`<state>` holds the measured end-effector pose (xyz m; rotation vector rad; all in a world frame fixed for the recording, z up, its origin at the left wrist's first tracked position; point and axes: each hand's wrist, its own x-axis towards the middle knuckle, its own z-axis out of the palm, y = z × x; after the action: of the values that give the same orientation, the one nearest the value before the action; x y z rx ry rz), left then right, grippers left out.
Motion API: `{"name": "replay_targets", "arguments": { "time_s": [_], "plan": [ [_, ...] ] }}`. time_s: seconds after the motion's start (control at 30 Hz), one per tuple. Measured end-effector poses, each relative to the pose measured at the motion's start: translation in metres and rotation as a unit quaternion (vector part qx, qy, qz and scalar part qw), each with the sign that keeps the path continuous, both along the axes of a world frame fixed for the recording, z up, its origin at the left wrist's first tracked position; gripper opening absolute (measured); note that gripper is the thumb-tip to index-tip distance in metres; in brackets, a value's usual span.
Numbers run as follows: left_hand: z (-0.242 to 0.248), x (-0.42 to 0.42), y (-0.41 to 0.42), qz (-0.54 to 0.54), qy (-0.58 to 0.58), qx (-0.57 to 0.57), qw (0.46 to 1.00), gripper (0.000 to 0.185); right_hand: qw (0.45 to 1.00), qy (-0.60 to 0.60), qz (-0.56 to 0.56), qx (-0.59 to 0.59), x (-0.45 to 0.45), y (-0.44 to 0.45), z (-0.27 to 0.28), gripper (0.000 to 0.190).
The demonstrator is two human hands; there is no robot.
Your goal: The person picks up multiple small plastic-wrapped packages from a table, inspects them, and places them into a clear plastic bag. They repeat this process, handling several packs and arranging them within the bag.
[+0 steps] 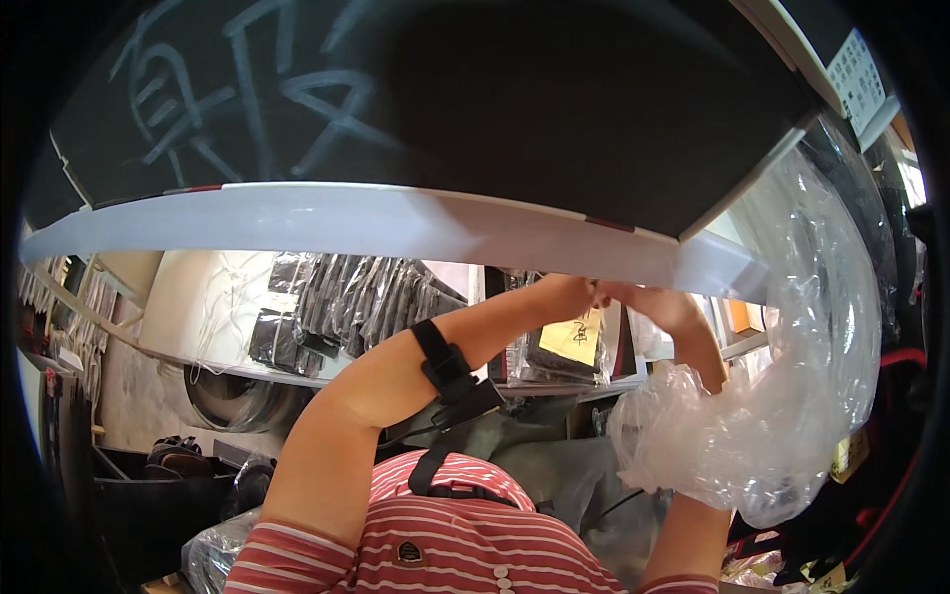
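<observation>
My left hand [570,292] reaches across to the right, just under the white edge strip [334,223] of a large dark board [519,126]. Beside it, fingertips close together, is my right hand [649,303], partly hidden by the strip. What the fingers hold, if anything, cannot be made out. A bunched clear plastic film or bag [712,438] lies over my right forearm. Below the hands is a plastic-wrapped dark packet [553,367] with a yellow handwritten note [571,338]. My left arm wears a black strap with a small device [453,371].
Many dark plastic-wrapped packets [364,304] stand in a row on a white shelf left of the hands. White cords [223,327] hang beside them. More clear plastic [831,282] hangs at the right. At lower left is a black bin [163,497] with dark items in it.
</observation>
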<state>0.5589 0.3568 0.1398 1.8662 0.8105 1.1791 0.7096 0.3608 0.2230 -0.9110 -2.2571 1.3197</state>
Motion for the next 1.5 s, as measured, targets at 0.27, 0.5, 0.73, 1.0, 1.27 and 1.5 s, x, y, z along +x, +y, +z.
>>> {"name": "replay_targets", "arguments": {
  "time_s": [0.27, 0.5, 0.73, 1.0, 1.27, 1.5],
  "plan": [
    [-0.008, -0.010, 0.007, -0.110, -0.111, -0.122, 0.980, 0.025, 0.983, 0.162, -0.074, -0.038, 0.030, 0.040, -0.074, 0.018],
    [-0.026, -0.043, 0.027, 0.102, 0.006, -0.017, 0.995, 0.022, 0.978, -0.124, -0.162, 0.043, 0.084, 0.029, -0.061, 0.014],
    [-0.053, -0.063, 0.021, 0.243, 0.220, 0.161, 0.931, 0.020, 0.928, -0.102, -0.347, -0.086, 0.187, 0.002, -0.088, 0.027],
    [-0.090, -0.056, 0.036, 0.047, 0.260, 0.067, 0.962, 0.019, 0.828, 0.389, -0.364, -0.178, 0.116, -0.053, -0.127, 0.037],
    [-0.060, -0.039, 0.040, 0.051, 0.323, 0.160, 0.931, 0.020, 0.776, 0.435, -0.370, -0.266, 0.076, -0.172, -0.209, 0.037],
    [-0.067, -0.022, 0.068, 0.048, 0.384, 0.126, 0.913, 0.020, 0.651, 0.521, -0.391, -0.389, 0.033, -0.166, -0.299, 0.033]
  ]
}}
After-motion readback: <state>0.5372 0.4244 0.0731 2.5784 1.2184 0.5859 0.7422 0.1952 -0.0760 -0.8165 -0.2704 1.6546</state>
